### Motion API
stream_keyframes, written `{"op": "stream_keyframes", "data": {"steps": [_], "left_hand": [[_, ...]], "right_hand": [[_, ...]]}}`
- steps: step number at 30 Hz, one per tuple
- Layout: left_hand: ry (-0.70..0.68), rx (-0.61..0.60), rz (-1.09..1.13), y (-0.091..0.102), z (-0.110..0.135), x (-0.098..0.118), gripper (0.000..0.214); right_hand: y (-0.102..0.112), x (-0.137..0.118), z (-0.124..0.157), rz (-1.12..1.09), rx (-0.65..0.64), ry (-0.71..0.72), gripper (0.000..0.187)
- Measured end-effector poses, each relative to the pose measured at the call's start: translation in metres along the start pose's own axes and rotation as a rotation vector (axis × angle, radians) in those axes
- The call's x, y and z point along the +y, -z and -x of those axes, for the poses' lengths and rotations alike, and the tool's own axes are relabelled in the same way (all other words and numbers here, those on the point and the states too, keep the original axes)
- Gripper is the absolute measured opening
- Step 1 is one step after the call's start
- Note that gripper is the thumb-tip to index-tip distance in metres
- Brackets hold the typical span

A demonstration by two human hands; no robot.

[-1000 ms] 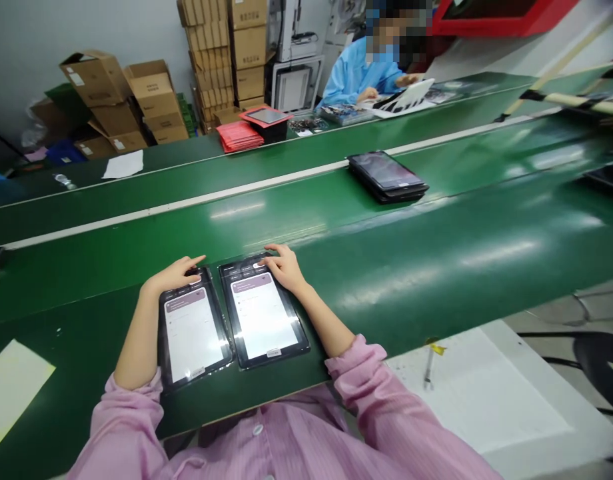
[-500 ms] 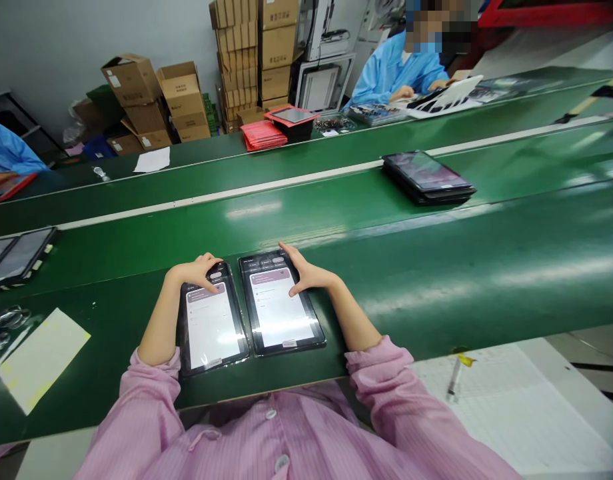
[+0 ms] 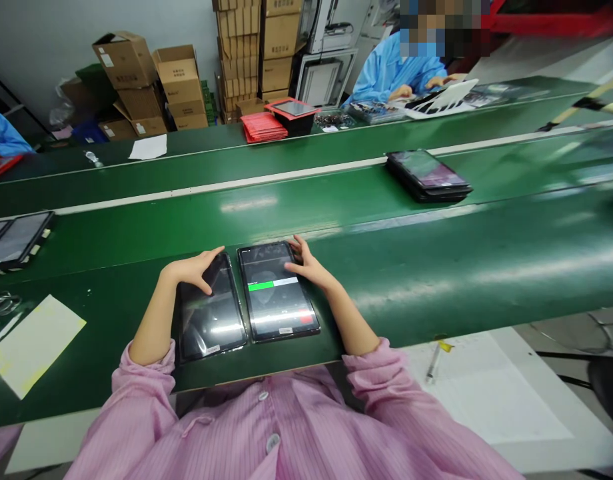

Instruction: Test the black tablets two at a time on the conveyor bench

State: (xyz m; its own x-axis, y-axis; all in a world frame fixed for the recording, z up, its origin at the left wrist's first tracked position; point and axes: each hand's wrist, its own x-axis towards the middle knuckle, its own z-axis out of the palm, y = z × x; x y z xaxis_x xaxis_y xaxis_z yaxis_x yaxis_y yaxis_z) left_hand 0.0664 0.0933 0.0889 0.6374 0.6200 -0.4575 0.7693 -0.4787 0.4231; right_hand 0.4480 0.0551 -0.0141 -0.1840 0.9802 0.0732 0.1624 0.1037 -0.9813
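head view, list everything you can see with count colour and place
tablets: two, black, side by side at the near belt edge
tablet stack: one, black, mid belt on the right
tablets at left edge: two, dark, on the belt
red sleeves: one pile, red, far belt
cardboard boxes: many, brown, by the back wall
paper sheet: one, pale yellow, near left
pen: one, on the white table, right
co-worker: one, blue coat, far side
left hand: on the left tablet's top
right hand: on the right tablet's top
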Motion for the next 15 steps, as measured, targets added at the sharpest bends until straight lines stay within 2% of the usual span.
{"op": "stream_keyframes", "data": {"steps": [4,7,11,13,15], "left_hand": [[0.106,-0.001,-0.128,-0.013,-0.003,0.018,0.144],[0.156,0.003,-0.194,-0.016,-0.007,0.027,0.147],[0.115,-0.029,-0.159,-0.013,-0.006,0.027,0.147],[0.094,-0.031,-0.146,-0.012,-0.005,0.025,0.143],[0.075,-0.019,-0.142,-0.013,-0.006,0.024,0.135]], "right_hand": [[-0.002,-0.007,0.016,0.097,-0.142,0.102,0.123],[0.000,-0.006,0.017,0.023,-0.086,0.080,0.119],[0.005,0.002,0.018,-0.048,0.189,-0.056,0.069],[0.005,0.004,0.021,-0.026,0.241,-0.098,0.049],[0.004,0.003,0.025,-0.019,0.232,-0.110,0.040]]}}
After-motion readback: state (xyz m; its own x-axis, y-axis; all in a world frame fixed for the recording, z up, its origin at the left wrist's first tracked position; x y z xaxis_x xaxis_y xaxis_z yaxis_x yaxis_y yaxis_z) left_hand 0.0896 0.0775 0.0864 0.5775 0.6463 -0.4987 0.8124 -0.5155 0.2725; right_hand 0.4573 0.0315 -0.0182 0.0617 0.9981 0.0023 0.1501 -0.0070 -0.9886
